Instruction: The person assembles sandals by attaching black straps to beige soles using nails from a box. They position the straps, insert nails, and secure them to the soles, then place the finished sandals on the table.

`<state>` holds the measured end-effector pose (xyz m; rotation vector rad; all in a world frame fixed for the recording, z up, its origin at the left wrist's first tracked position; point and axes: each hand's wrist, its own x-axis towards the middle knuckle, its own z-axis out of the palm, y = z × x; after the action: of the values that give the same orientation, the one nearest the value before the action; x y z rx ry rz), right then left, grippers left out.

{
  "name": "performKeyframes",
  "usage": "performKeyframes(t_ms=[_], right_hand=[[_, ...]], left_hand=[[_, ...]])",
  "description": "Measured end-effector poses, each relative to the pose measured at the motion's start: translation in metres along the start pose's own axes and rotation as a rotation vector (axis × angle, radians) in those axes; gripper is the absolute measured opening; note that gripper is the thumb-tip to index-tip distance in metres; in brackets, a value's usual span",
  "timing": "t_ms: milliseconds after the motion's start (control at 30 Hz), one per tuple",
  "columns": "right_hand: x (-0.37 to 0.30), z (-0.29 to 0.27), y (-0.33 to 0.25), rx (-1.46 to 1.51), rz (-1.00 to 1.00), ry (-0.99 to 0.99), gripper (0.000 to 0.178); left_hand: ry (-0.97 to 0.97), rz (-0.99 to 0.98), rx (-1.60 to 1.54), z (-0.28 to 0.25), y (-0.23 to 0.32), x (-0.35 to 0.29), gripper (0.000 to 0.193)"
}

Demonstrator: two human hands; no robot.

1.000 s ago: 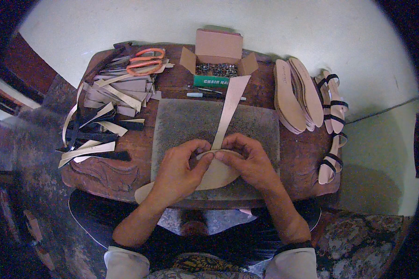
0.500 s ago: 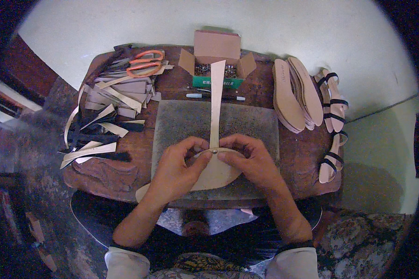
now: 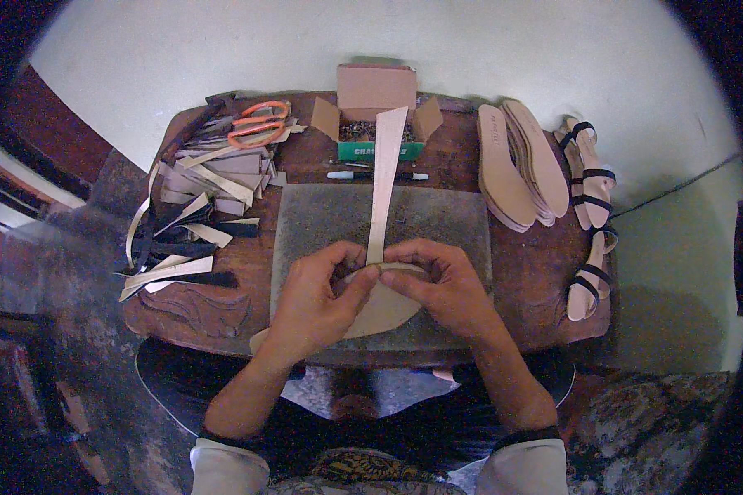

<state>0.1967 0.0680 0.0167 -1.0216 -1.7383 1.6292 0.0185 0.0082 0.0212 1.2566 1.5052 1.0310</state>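
With both hands drawn close together, left hand point(image 3: 318, 293) and right hand point(image 3: 442, 280), pinching the far edge of a pale sole point(image 3: 380, 309) and the narrow end of a pale strap point(image 3: 385, 186) between thumbs and fingers. Pressing thumb tips side by side at the join, with fingers curled behind the edge and partly out of sight. All in front of the body, over a grey pad point(image 3: 318, 223) on a brown wooden surface point(image 3: 524, 285); impossible to tell whether resting on the pad or lifted.

Visible at the join half a second ago, between parted thumbs: a small metal stud, now covered by the thumb tips. Leaning plainly to the right a second ago, then brought nearly upright in view, and now tipped slightly right again, in the case of the strap.

Pointing away from the body, with the long axis of the strap running from the thumbs toward the back of the surface and widening to a slant-cut free end. Overlapping, in view, a black pen point(image 3: 359, 175) and an open green-fronted box point(image 3: 355, 151) of small metal pieces. Set crosswise to the strap, with the long axis of the sole slanting from a rounded end, partly under the left wrist at lower left, up toward the right hand.

To the left, orange-handled scissors point(image 3: 256, 130) on cut strips; to the right, stacked soles point(image 3: 499, 165) beside black-strapped sandals point(image 3: 593, 175).
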Motion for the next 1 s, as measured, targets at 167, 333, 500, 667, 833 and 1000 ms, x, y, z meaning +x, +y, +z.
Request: performKeyframes(t_ms=[167, 333, 500, 667, 833, 1000], right_hand=[[0.000, -0.001, -0.002, -0.038, -0.008, 0.027, 0.024], [0.000, -0.002, -0.011, -0.061, -0.008, 0.019, 0.024], [0.001, -0.002, -0.009, -0.011, -0.001, -0.003, 0.024], [0.000, -0.001, -0.009, 0.060, 0.046, -0.020, 0.024], [0.002, -0.005, -0.006, 0.025, 0.008, -0.017, 0.023], [0.005, -0.006, -0.007, 0.051, 0.007, 0.048, 0.023]], left_hand=[[0.005, 0.060, -0.011, 0.001, -0.001, 0.001, 0.014], [-0.008, -0.016, -0.156, -0.001, 0.004, 0.001, 0.012], [-0.007, -0.039, -0.224, 0.001, 0.007, -0.001, 0.012], [0.019, -0.007, -0.143, 0.001, 0.000, 0.001, 0.010], [-0.017, -0.012, -0.171, -0.001, 0.000, -0.001, 0.011], [-0.109, 0.025, -0.099, -0.002, 0.000, -0.003, 0.011]])
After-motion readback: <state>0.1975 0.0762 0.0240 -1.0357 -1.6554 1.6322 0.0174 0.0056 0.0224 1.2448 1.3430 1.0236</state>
